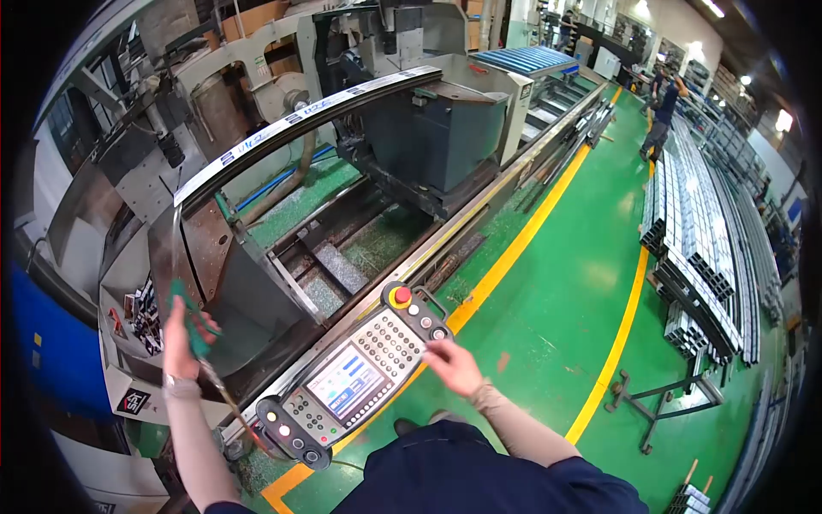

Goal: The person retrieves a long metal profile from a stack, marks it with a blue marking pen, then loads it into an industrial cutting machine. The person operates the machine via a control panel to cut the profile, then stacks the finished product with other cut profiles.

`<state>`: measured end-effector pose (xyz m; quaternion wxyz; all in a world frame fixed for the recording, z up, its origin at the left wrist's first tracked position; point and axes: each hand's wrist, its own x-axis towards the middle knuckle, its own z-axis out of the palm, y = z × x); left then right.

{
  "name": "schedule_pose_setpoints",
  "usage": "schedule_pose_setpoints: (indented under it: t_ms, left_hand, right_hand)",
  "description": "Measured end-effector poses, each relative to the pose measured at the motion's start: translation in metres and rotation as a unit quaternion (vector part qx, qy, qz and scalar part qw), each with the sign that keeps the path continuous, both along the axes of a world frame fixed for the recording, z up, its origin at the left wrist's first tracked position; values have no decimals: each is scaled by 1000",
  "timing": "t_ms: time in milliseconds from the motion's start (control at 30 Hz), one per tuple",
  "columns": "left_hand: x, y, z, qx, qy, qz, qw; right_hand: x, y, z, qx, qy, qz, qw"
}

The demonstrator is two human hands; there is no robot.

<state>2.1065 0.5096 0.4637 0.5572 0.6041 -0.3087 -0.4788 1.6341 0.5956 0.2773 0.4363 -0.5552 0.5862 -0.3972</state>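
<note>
My left hand (184,343) is wrapped round a green-handled tool (197,330), with a thin rod or nozzle rising from it and a hose hanging below. Just right of the control panel (355,373), my right hand (454,364) is at the panel's edge beside the buttons, its fingers bent; whether it presses or holds anything is too small to tell. The panel has a lit screen (345,383), rows of keys and a red emergency button (400,295). Beyond the left hand, a long profile (291,124) with a white printed strip lies across the machine.
A machine bed (334,265) with metal chips runs beneath the profile. Yellow lines (531,248) mark the green floor. Stacked metal tubes (693,231) and a metal stand (664,407) are at the right. A person (664,116) stands at the back right.
</note>
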Motion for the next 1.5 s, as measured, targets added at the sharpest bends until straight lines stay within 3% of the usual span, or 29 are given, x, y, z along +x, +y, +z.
schedule_pose_setpoints:
  t_ms: [67, 200, 267, 367, 433, 467, 500, 533, 567, 600, 633, 667, 700, 733, 800, 833, 933, 1000, 1067, 1133, 1200, 1233, 1267, 1300, 1333, 1367, 1400, 1433, 1500]
  left_hand:
    - [-95, 28, 1, -24, 46, -94, 994]
    - [-225, 59, -53, 22, 148, -189, 970]
    - [-266, 70, -59, -7, 240, -155, 958]
    - [-286, 84, -76, 22, 266, -152, 952]
    - [-287, 94, -110, 26, 330, -176, 927]
    - [-292, 101, -117, -5, 299, -162, 940]
    - [-308, 117, -122, -24, 176, -87, 980]
    - [-314, 130, -135, -26, 87, -110, 990]
    - [-315, 147, -158, -46, 38, -125, 990]
    - [-321, 168, -126, -56, 81, -205, 974]
    - [-316, 186, -160, 14, 146, -343, 928]
    - [-320, 204, -179, 46, 191, -435, 879]
    - [-318, 219, -187, 74, 115, -520, 843]
    - [-320, 229, -187, 38, 36, -479, 876]
    - [-311, 238, -209, 123, 77, -383, 912]
    - [-302, 235, -210, 149, -73, -443, 881]
    - [-307, 255, -237, 65, -219, -294, 928]
    - [-312, 250, -247, 49, -211, -312, 925]
    - [-323, 240, -249, 15, -213, -356, 910]
    - [-351, 226, -265, 5, -177, -297, 938]
    - [-354, 204, -275, 107, -139, -300, 938]
    - [-347, 203, -289, 94, -227, -257, 934]
    - [-334, 210, -299, 100, -226, -218, 944]
    - [-314, 222, -308, 107, -224, -174, 953]
    - [-295, 239, -303, 128, -279, -133, 942]
    - [-267, 270, -346, 163, -226, -82, 957]
    - [-238, 309, -392, 196, -305, -42, 931]
    - [-217, 345, -408, 259, -369, -39, 892]
    - [-208, 405, -411, 349, -285, 25, 892]
  right_hand:
    - [38, -2, 20, -65, -103, 108, 987]
    - [102, -5, 68, -244, -90, 189, 947]
    - [105, 1, 64, -174, -83, 125, 973]
    - [76, 5, 62, -84, -16, 200, 976]
    - [70, 7, 49, -131, -23, 182, 974]
    - [66, 3, 35, -129, -17, 176, 976]
    - [68, -5, 29, -107, -106, 90, 984]
    - [66, -16, 22, -67, -188, 36, 979]
    - [57, -24, 61, 18, -243, 122, 962]
    - [49, -27, 82, -8, -146, 227, 963]
    - [37, -31, 104, 65, -155, 341, 925]
    - [29, -41, 103, 43, -128, 369, 919]
    - [29, -48, 119, -11, -78, 305, 949]
    - [31, -57, 137, -65, -27, 237, 969]
    - [36, -71, 143, -64, -23, 341, 938]
    - [45, -74, 150, -91, 14, 390, 916]
    - [78, -81, 170, -162, 73, 309, 934]
    - [93, -90, 178, -207, 77, 366, 904]
    - [107, -126, 164, -275, 24, 254, 927]
    - [104, -153, 177, -213, 71, 230, 947]
    - [97, -168, 175, -215, 55, 314, 923]
    - [82, -193, 175, -412, 131, 280, 857]
    - [56, -236, 173, -486, 292, 231, 790]
    - [24, -256, 192, -352, 270, 112, 889]
    - [-21, -292, 194, -431, 396, 42, 810]
    - [-61, -315, 201, -272, 346, -64, 896]
    - [-111, -355, 186, -202, 297, -150, 921]
    - [-150, -368, 183, -187, 302, -178, 918]
    - [-213, -390, 177, -86, 212, -125, 965]
